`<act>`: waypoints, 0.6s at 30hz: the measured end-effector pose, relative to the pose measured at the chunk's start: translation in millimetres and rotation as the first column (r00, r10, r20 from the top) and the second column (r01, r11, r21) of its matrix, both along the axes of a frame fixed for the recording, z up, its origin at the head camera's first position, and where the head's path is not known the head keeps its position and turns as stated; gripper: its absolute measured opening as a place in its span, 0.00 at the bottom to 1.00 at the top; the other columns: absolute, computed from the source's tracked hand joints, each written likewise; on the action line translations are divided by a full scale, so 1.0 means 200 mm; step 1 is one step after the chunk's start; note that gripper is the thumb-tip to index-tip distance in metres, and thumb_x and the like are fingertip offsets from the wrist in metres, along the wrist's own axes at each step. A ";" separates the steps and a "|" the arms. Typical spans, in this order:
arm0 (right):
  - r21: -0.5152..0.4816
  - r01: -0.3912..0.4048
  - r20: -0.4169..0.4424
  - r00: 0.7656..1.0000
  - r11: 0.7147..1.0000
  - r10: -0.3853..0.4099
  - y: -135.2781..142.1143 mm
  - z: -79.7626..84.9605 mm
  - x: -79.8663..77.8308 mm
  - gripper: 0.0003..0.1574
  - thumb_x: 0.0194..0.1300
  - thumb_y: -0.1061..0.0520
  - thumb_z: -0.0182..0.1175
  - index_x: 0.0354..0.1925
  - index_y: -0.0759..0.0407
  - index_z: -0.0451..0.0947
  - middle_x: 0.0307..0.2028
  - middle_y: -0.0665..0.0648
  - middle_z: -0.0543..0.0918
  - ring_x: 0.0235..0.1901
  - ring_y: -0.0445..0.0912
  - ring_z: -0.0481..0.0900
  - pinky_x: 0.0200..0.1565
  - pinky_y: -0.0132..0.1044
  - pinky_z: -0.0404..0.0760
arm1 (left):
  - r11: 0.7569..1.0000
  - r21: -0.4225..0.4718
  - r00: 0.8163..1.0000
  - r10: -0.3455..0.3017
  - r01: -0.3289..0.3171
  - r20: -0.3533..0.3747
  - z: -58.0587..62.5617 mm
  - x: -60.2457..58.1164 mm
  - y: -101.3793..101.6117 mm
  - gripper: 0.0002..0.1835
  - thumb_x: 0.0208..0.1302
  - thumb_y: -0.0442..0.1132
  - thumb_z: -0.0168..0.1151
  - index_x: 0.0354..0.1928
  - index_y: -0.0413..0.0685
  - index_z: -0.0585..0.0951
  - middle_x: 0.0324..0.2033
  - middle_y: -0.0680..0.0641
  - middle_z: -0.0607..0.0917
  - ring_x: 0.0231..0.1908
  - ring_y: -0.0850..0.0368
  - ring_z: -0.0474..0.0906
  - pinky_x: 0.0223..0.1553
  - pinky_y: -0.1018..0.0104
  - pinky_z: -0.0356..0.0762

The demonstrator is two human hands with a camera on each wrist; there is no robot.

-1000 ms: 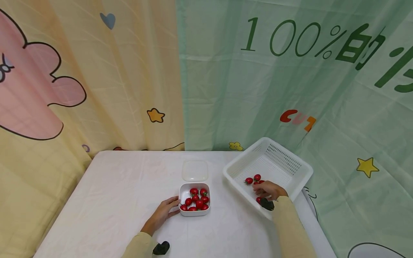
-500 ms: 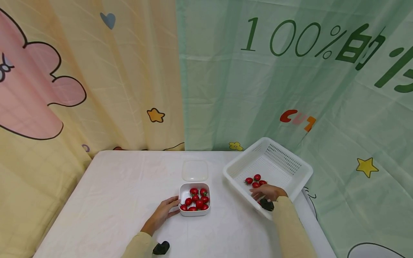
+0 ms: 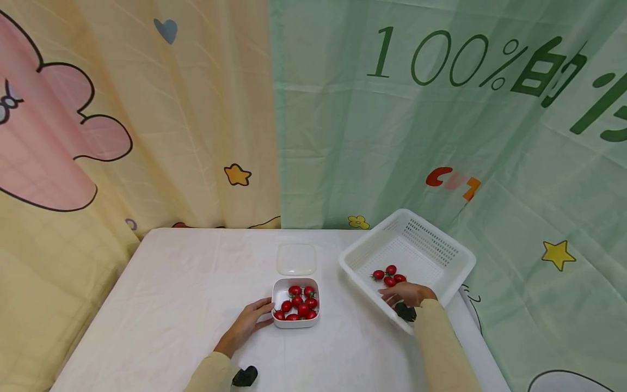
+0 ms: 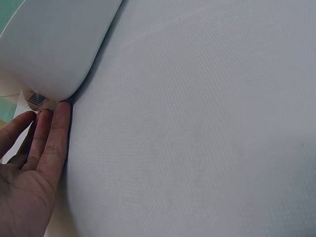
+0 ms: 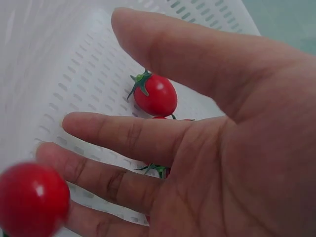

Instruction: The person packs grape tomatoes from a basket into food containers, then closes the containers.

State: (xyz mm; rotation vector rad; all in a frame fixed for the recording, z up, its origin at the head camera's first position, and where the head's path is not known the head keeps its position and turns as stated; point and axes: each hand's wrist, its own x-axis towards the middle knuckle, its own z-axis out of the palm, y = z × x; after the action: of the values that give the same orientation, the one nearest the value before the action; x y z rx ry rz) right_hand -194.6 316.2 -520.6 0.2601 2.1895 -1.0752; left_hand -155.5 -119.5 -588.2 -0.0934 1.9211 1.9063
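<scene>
My left hand touches the left side of a small white box with its fingertips. Several cherry tomatoes lie inside that box. In the left wrist view the straight fingers press near the box's lower corner, by a barcode label. My right hand reaches into a white perforated basket, over its near part. Thumb and fingers are spread with nothing between them. One cherry tomato shows close by the fingertips in the right wrist view; another lies beyond, others partly hidden behind the fingers.
A clear lid lies on the white-covered table just behind the box. Several tomatoes are grouped at the basket's left side. Printed curtains hang behind the table.
The right hand has shifted slightly left and toward the near corner of the basket, uncovering more of the grouped tomatoes. The left hand and the box have stayed put.
</scene>
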 end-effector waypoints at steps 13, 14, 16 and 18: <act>-0.010 0.008 0.012 1.000 1.000 -0.008 0.01 0.01 0.00 0.28 0.61 0.43 0.63 0.48 0.65 0.81 0.45 0.58 0.83 0.51 0.55 0.76 0.63 0.66 0.60 | 1.000 0.000 1.000 -0.010 0.010 -0.014 0.00 0.00 0.00 0.34 0.70 0.49 0.55 0.66 0.28 0.63 0.62 0.31 0.70 0.57 0.43 0.73 0.56 0.51 0.76; -0.010 0.013 0.015 1.000 1.000 -0.013 0.01 0.01 0.00 0.27 0.60 0.44 0.63 0.47 0.65 0.81 0.45 0.58 0.83 0.52 0.56 0.75 0.63 0.66 0.60 | 1.000 0.003 1.000 -0.013 0.013 -0.020 0.00 0.00 0.00 0.33 0.71 0.48 0.54 0.66 0.28 0.63 0.62 0.31 0.70 0.57 0.43 0.73 0.56 0.50 0.76; -0.007 0.025 0.020 0.999 1.000 -0.025 0.02 0.01 0.00 0.27 0.58 0.45 0.65 0.47 0.65 0.81 0.46 0.59 0.82 0.54 0.57 0.74 0.63 0.65 0.60 | 1.000 0.013 0.999 -0.021 0.021 -0.033 0.00 0.00 0.00 0.33 0.72 0.47 0.53 0.66 0.26 0.62 0.62 0.30 0.70 0.57 0.43 0.73 0.57 0.48 0.75; 0.002 0.026 0.020 0.999 1.000 -0.026 0.02 0.02 0.00 0.25 0.58 0.46 0.66 0.45 0.65 0.82 0.46 0.60 0.83 0.54 0.57 0.74 0.63 0.63 0.62 | 0.999 0.024 0.999 -0.024 0.025 -0.041 0.00 -0.01 0.00 0.33 0.72 0.46 0.52 0.65 0.25 0.62 0.61 0.30 0.70 0.57 0.43 0.73 0.57 0.47 0.74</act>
State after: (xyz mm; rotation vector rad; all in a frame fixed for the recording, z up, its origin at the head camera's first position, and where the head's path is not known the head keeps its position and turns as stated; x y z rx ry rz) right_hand -194.6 320.1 -517.5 0.2997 2.1746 -1.0802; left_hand -156.7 -120.5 -588.7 -0.0235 1.9156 1.9290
